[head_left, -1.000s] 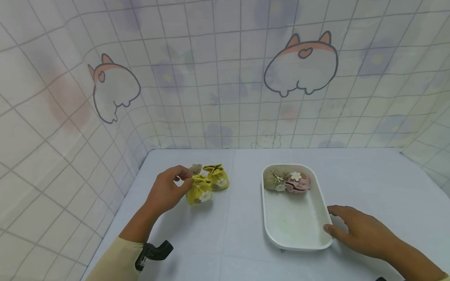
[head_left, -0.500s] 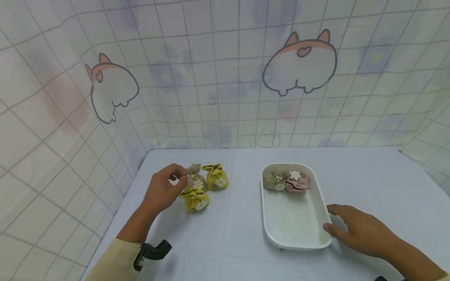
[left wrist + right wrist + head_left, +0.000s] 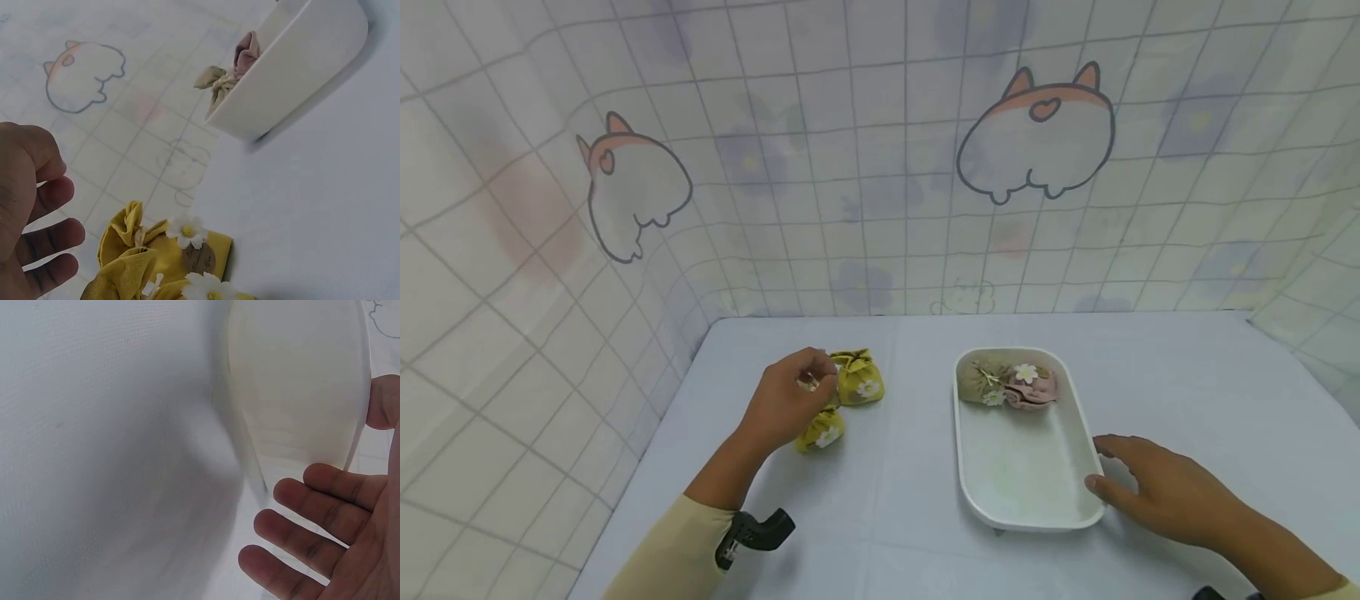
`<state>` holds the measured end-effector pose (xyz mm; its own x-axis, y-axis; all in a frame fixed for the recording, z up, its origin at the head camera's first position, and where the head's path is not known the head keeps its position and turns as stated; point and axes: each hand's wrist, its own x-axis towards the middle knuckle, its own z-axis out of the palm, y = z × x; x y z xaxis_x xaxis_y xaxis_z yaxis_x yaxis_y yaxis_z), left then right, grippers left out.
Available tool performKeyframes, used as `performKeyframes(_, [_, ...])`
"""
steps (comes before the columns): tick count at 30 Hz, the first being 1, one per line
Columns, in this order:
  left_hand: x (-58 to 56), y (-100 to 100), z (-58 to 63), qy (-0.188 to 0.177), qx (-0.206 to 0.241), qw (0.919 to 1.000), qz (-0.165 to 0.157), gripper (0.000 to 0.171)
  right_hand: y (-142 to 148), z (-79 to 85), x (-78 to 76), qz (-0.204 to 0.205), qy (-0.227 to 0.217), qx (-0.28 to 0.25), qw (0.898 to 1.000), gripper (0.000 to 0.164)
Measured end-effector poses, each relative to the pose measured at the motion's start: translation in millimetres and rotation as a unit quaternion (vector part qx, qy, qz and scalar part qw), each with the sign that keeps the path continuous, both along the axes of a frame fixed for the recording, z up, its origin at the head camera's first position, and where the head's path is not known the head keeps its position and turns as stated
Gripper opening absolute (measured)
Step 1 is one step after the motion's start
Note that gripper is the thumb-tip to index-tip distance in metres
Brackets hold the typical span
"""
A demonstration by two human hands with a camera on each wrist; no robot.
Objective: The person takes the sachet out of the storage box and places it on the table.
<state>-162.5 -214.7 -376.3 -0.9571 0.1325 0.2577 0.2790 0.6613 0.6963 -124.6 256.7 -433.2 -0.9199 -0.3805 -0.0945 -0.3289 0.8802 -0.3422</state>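
Note:
My left hand (image 3: 808, 382) hovers over a cluster of small cloth pouches at the table's left. Its thumb and forefinger pinch the top of a beige pouch (image 3: 807, 384), most of which the hand hides. A yellow pouch (image 3: 860, 379) with a white flower stands just to the right, and another yellow pouch (image 3: 822, 433) lies tipped in front. In the left wrist view the yellow pouches (image 3: 187, 250) lie below my curled fingers (image 3: 50, 250). My right hand (image 3: 1097, 463) rests flat on the table, its thumb against the near right corner of the white tray (image 3: 970, 467).
The tray holds an olive pouch (image 3: 981, 381) and a pink pouch (image 3: 1036, 388) at its far end. A checked curtain with cartoon prints walls the table on three sides. The right wrist view shows the tray's wall (image 3: 300, 394) beside my fingers (image 3: 300, 512).
My left hand let go of a yellow pouch, which now lies tipped over, pinched the beige pouch's top and shifted right over it. The right hand stayed put.

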Motion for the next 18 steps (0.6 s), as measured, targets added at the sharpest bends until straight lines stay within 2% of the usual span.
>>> performKeyframes(5, [-2.8,6.0,-1.7,-0.006,-0.001,1.0000,-0.006,0.008,-0.4,1.5,0.3,0.002,0.005,0.002,1.000,0.071])
performKeyframes(10, [-5.8,14.3,-1.5,0.001,-0.004,0.9995,-0.032,0.012,-0.2,1.4,0.9,0.001,0.007,-0.002,1.000,0.070])
performKeyframes(18, [-12.8,30.6,-4.8,0.006,0.012,0.9985,-0.053,0.014,-1.2,2.2,-0.6,-0.004,-0.011,0.007,1.000,0.075])
